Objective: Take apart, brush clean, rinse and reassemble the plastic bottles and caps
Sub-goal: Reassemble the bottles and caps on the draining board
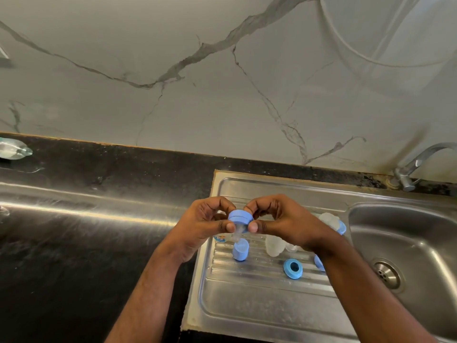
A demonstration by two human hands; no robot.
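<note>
Fingers and thumbs of both the left hand (205, 225) and the right hand (277, 222) pinch a blue ring cap (239, 217), a clear teat hanging beneath it, above the ribbed drainboard (247, 293). On the drainboard lie another blue cap (240, 253), a blue ring (292, 268) and frosted covers (274, 245), left of the sink bowl (408, 243).

We see a dark, glossy stone counter (99, 219) running along a grey marble-patterned wall (222, 82) veined with darker lines. Set into the counter's right part is a stainless steel sink unit: its ribbed drainboard (247, 305) lies on the left and its basin (420, 243), with a round metal drain (386, 274), on the right. A curved chrome tap (415, 164) stands at the unit's far right corner. A pale hose (358, 53) loops across the wall above it.
</note>
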